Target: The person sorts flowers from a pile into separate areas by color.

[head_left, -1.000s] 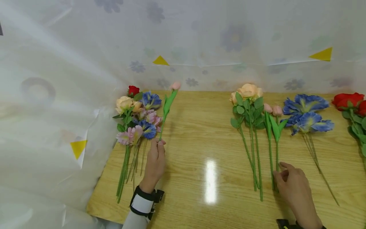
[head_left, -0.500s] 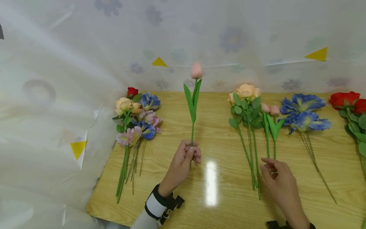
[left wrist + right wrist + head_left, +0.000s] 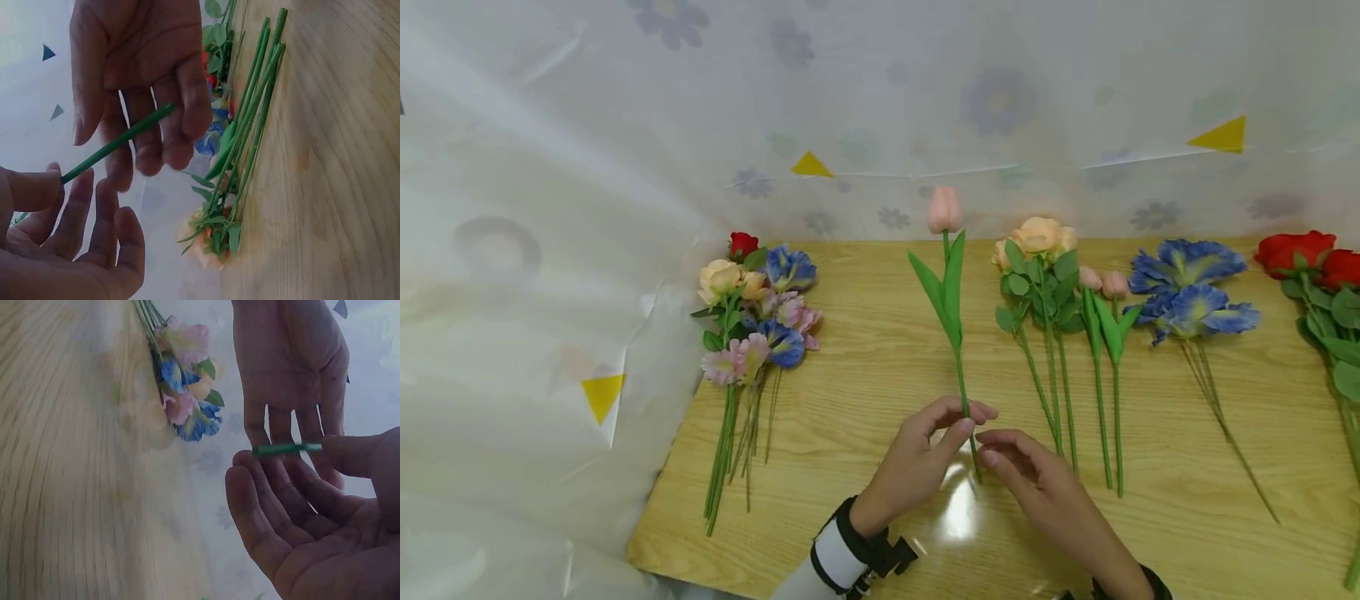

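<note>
A pink artificial tulip point(image 3: 943, 209) with green leaves stands raised and nearly upright over the table in the head view. My left hand point(image 3: 916, 463) pinches its stem low down, between thumb and fingers. Beside the lower stem is my right hand point(image 3: 1054, 493), its fingers loosely bent and fingertips close to the stem. In the left wrist view the stem end point(image 3: 140, 127) crosses in front of the right hand's spread fingers point(image 3: 150, 159). From the right wrist, my thumb point(image 3: 350, 455) overlaps the green stem point(image 3: 281, 449).
A mixed bunch of flowers point(image 3: 752, 358) lies at the table's left. To the right lie peach roses point(image 3: 1041, 237), two pink tulips point(image 3: 1115, 285), blue flowers point(image 3: 1198, 310) and red roses point(image 3: 1296, 254). White patterned sheeting point(image 3: 880, 83) rises behind the wooden table point(image 3: 865, 358).
My left hand has carried the tulip from beside the left bunch rightward to mid-table. My right hand has left the two tulips' stems and moved left to the held one.
</note>
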The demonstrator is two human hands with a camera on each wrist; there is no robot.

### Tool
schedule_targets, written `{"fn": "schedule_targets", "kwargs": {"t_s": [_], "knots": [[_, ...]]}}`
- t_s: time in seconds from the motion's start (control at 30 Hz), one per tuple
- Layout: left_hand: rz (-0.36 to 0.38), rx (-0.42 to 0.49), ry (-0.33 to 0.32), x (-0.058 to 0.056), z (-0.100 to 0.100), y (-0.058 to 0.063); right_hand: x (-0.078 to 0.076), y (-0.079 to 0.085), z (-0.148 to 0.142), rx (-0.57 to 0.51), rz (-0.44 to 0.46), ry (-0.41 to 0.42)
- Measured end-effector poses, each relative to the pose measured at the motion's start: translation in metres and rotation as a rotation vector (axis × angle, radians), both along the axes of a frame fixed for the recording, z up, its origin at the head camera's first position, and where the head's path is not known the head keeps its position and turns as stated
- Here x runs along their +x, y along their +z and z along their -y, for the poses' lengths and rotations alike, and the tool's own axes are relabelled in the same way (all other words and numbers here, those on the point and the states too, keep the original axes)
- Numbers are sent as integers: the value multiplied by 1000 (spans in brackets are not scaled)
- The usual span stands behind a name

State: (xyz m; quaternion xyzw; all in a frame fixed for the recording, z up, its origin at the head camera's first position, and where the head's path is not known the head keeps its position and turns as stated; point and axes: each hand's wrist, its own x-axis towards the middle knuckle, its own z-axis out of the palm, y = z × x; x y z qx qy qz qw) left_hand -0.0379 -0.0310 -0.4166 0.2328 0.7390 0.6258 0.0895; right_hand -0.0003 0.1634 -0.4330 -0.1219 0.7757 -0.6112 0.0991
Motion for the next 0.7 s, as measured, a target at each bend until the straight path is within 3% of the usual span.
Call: {"fn": "schedule_targets", "kwargs": {"t_s": [0.13,0.27,0.37,0.5,0.6,0.7], "knots": [[-67,-50,5,2,-6,-2,0,-1,8,-140,-72,88],[-103,-86,-6,4,-7,-2,1,1,9,-204,-130,74],[-105,-107,0,5,-7,-2,2,4,8,-196,-125,25],[-94,-138,0,7,-7,-3,3,5,7,-102,-123,-56],[-82,-181,6,8,-2,-5,1,6,5,-24,-146,-152],[-46,-218,55,7,9,-6,-2,5,-2,12,-193,-261]]}}
